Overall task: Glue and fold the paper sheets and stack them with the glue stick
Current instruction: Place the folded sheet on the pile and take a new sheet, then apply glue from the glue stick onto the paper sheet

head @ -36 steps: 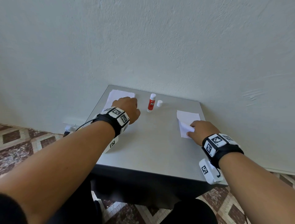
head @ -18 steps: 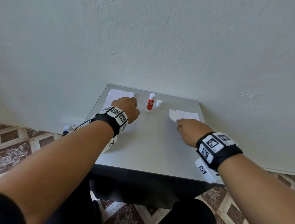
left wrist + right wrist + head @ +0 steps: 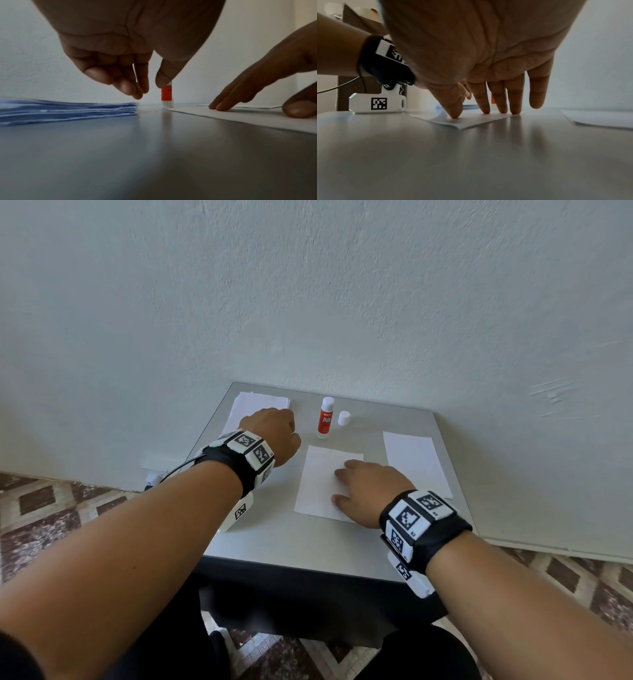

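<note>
A single white sheet (image 3: pixel 322 484) lies flat in the middle of the grey table (image 3: pixel 308 546). My right hand (image 3: pixel 356 484) rests on it, and straight fingertips (image 3: pixel 500 109) press the paper (image 3: pixel 471 120) down. The red and white glue stick (image 3: pixel 325 417) stands uncapped at the back, with its white cap (image 3: pixel 343 418) beside it. My left hand (image 3: pixel 149 89) hovers by the near corner of the paper stack (image 3: pixel 68 109) at the back left, its fingers loosely curled and holding nothing. The glue stick (image 3: pixel 166 94) stands just beyond its thumb.
More white paper (image 3: pixel 414 463) lies at the table's right side, close to the edge. The wall (image 3: pixel 342 302) rises right behind the table. The near part of the tabletop is bare, and patterned floor tiles (image 3: pixel 51 508) lie below.
My right hand lifted a sheet off the right-hand paper, carried it left to the table's middle and now lies flat on it. My left hand has barely moved.
</note>
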